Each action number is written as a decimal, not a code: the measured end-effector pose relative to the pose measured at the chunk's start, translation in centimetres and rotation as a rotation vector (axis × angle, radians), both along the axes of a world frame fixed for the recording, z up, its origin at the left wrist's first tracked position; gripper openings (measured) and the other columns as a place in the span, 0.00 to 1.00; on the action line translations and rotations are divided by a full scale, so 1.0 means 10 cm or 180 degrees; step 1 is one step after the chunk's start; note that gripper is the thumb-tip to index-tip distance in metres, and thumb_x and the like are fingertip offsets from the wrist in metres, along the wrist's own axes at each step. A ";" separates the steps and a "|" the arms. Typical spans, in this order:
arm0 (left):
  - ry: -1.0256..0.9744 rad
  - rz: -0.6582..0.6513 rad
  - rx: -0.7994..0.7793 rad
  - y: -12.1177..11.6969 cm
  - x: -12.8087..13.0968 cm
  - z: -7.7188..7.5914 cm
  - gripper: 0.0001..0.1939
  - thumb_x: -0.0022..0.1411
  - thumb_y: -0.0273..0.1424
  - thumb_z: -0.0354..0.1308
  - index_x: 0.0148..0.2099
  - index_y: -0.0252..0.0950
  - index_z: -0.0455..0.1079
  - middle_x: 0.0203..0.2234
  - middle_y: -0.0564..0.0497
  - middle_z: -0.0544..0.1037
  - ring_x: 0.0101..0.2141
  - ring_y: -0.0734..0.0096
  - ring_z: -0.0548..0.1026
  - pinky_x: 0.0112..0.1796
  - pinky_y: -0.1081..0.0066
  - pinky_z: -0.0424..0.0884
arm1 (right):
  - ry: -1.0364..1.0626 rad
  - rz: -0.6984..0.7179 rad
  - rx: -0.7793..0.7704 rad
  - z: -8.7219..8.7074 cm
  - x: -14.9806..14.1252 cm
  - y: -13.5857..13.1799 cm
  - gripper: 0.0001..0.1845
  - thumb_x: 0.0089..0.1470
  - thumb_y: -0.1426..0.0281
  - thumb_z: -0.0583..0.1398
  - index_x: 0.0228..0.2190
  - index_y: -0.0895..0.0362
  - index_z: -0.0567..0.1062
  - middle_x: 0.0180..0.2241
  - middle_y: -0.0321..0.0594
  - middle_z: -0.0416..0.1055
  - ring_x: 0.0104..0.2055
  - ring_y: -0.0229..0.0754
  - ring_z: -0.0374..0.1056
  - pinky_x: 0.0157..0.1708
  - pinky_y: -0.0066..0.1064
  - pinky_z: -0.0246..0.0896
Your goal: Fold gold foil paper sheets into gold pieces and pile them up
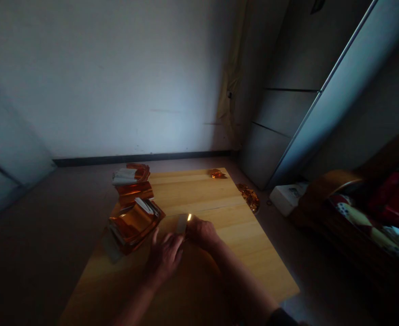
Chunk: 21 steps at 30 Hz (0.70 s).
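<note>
On a low wooden table [240, 235] my two hands meet near the middle. A small shiny foil-backed paper sheet [183, 222] is pinched in my right hand [202, 232], whose fingers are closed on its edge; a bright glint shows at its corner. My left hand [164, 256] lies beside it, fingers partly stretched and touching the same sheet from the left. Just left of my hands sits a stack of orange-gold foil papers [133, 225].
A second stack of foil papers with a white bundle on top [131, 179] sits at the table's far left. A folded gold piece [216, 174] lies at the far edge, more gold pieces [248, 197] on the floor. A fridge [287, 113] and wooden sofa [362, 213] stand right.
</note>
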<state>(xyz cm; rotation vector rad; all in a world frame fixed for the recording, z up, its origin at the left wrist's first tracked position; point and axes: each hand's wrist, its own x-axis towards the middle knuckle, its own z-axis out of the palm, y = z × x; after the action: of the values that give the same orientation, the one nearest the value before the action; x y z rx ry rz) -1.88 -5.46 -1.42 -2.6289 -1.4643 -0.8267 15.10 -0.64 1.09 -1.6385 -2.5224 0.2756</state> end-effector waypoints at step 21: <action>0.0221 0.0007 0.0060 -0.03 0.03 0.09 0.13 0.57 0.28 0.53 0.43 0.45 0.71 0.40 0.51 0.77 0.41 0.64 0.72 0.58 0.40 0.39 | 0.0604 -0.0274 -0.0220 -0.05 0.10 0.02 0.09 0.55 0.69 0.55 0.37 0.52 0.74 0.40 0.37 0.72 0.38 0.37 0.69 0.34 0.24 0.57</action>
<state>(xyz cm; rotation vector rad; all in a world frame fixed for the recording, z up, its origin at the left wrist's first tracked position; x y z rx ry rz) -1.62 -5.81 -0.48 -2.6136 -1.4351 -0.7374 16.13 -0.48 0.57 -1.6542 -2.3214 0.4897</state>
